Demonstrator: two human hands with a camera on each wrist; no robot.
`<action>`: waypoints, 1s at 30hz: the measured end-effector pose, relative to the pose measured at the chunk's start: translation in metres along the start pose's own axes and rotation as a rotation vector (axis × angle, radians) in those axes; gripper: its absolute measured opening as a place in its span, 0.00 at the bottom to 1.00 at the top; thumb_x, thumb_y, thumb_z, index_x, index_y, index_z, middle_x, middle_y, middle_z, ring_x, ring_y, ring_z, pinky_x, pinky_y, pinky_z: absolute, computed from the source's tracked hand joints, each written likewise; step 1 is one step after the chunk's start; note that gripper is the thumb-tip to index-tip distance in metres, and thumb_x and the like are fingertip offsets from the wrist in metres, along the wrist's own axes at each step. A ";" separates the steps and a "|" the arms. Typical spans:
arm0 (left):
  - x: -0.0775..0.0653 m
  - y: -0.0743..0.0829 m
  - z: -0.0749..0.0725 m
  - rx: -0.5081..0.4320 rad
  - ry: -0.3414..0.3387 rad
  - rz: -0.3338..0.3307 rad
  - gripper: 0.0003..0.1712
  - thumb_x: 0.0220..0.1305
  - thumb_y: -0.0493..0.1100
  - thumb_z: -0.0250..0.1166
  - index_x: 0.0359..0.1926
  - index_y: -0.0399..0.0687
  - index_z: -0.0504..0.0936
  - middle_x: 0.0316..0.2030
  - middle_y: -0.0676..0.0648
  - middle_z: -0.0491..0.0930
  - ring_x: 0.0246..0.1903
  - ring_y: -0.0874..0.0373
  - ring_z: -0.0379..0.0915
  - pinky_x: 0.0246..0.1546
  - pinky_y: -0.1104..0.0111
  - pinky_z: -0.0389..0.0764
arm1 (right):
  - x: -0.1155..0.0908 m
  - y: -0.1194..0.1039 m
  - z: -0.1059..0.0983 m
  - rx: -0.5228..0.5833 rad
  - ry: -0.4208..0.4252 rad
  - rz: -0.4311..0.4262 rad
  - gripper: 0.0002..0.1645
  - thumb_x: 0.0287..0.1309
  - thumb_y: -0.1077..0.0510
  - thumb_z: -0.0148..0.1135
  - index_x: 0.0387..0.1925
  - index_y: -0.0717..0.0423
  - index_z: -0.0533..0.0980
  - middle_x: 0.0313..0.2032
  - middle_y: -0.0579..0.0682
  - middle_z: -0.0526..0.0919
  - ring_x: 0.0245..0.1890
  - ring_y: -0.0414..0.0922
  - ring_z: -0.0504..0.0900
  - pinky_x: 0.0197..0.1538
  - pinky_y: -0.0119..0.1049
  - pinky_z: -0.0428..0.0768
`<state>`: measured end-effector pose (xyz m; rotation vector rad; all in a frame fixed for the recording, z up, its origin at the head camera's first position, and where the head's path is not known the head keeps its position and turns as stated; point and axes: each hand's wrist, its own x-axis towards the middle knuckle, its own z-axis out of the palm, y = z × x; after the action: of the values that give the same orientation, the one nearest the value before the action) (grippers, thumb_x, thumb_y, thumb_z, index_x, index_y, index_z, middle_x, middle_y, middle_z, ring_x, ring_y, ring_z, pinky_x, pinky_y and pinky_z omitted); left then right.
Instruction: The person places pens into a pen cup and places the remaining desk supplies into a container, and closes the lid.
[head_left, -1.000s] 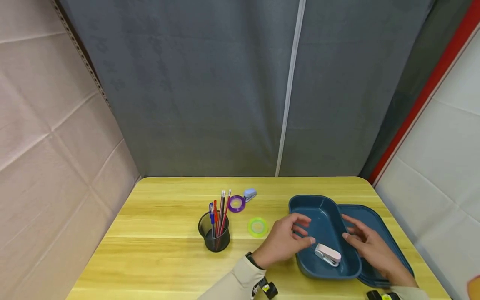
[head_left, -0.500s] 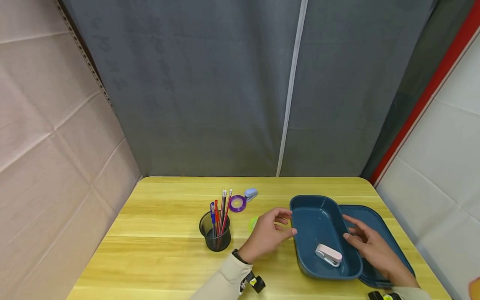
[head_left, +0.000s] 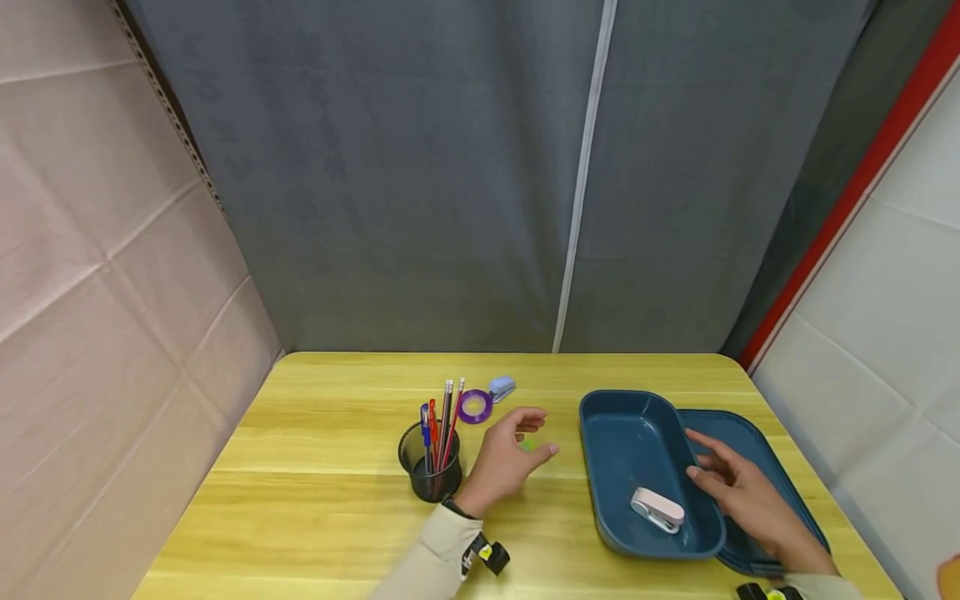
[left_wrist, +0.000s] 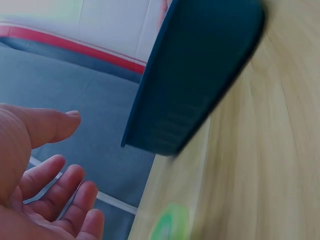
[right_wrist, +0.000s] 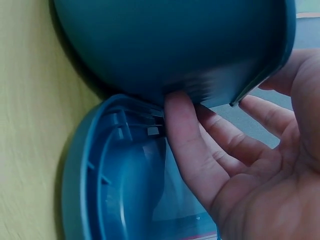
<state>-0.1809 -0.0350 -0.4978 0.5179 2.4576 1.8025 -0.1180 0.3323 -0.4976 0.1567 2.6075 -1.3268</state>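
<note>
My left hand [head_left: 495, 467] is above the table with its fingers loosely spread, holding nothing. It mostly hides a green roll of tape [left_wrist: 171, 224] in the head view. At the right stands a dark blue plastic box [head_left: 637, 454] with a small pink-and-white stapler [head_left: 658, 508] inside. My right hand [head_left: 746, 496] holds the box's right side, thumb over the rim and other fingers against the outer wall. Beneath that hand lies the box's blue lid [head_left: 772, 467], partly covered by the box; the right wrist view shows its ribbed edge.
Left of my left hand stands a black mesh pen cup [head_left: 429, 471] with several pens and pencils [head_left: 446, 421]. Behind it lie a purple tape roll [head_left: 475, 407] and a small light-blue stapler [head_left: 501, 386]. A grey curtain [head_left: 435, 183] hangs behind the wooden table [head_left: 300, 500].
My left hand has moved left from over the box to the green tape roll, in front of it. The right hand, the box and the pink stapler have stayed in place.
</note>
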 end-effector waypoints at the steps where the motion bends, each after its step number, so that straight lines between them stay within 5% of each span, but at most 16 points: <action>1: 0.000 -0.002 -0.001 0.000 0.007 0.002 0.27 0.65 0.48 0.76 0.63 0.51 0.82 0.55 0.50 0.85 0.59 0.44 0.80 0.64 0.47 0.78 | 0.000 0.000 0.000 -0.001 0.000 0.001 0.43 0.78 0.44 0.58 0.84 0.48 0.53 0.71 0.73 0.68 0.55 0.50 0.79 0.34 0.39 0.81; 14: 0.001 -0.019 -0.005 0.021 0.095 -0.048 0.31 0.61 0.40 0.78 0.64 0.41 0.80 0.61 0.38 0.83 0.61 0.41 0.79 0.66 0.43 0.76 | 0.001 0.001 -0.001 -0.006 0.000 0.006 0.44 0.78 0.43 0.58 0.84 0.47 0.53 0.71 0.72 0.70 0.55 0.50 0.79 0.34 0.39 0.82; 23: 0.002 -0.030 -0.006 0.116 0.153 -0.140 0.33 0.56 0.42 0.82 0.63 0.47 0.82 0.61 0.44 0.84 0.64 0.43 0.78 0.67 0.47 0.77 | 0.001 0.001 0.000 0.001 -0.002 0.007 0.44 0.78 0.43 0.59 0.85 0.47 0.53 0.71 0.72 0.69 0.55 0.49 0.79 0.34 0.39 0.81; 30: 0.004 -0.038 -0.003 0.167 0.141 -0.155 0.39 0.47 0.40 0.85 0.62 0.46 0.82 0.61 0.39 0.82 0.62 0.41 0.78 0.64 0.47 0.78 | 0.001 0.002 0.000 0.015 -0.002 0.002 0.44 0.78 0.43 0.59 0.84 0.46 0.53 0.71 0.71 0.69 0.51 0.45 0.79 0.33 0.39 0.81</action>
<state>-0.1942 -0.0469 -0.5318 0.2066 2.6725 1.6374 -0.1182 0.3331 -0.4995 0.1594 2.5958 -1.3449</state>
